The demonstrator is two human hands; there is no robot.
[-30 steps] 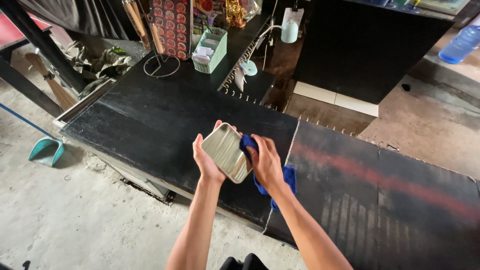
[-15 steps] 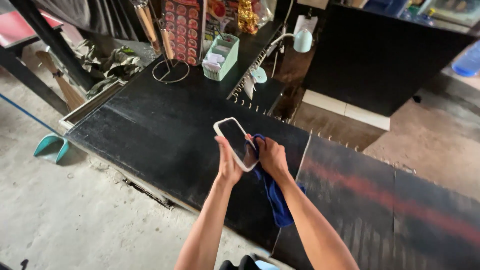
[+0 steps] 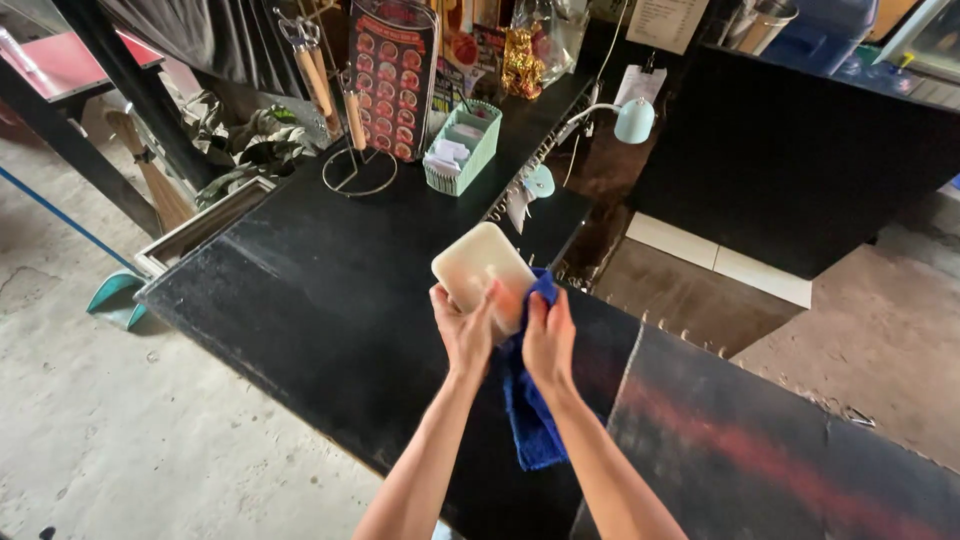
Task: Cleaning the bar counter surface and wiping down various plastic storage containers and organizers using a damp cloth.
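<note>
Above the black table (image 3: 300, 300), the left hand (image 3: 465, 335) grips a cream, rounded-square plastic tray (image 3: 482, 270) by its lower edge, tilted so its pale flat face shows to the camera. The right hand (image 3: 548, 340) is clenched around a blue cloth (image 3: 530, 420), pressing it against the tray's right side while the rest of the cloth hangs down toward the table. The wiping looks to be in progress: the visible face appears clean, though the far side is hidden, so how much is left cannot be judged. Further back on the table stand a mint green basket (image 3: 462, 150) of papers and a wire stand (image 3: 358, 172) with wooden-handled tools.
</note>
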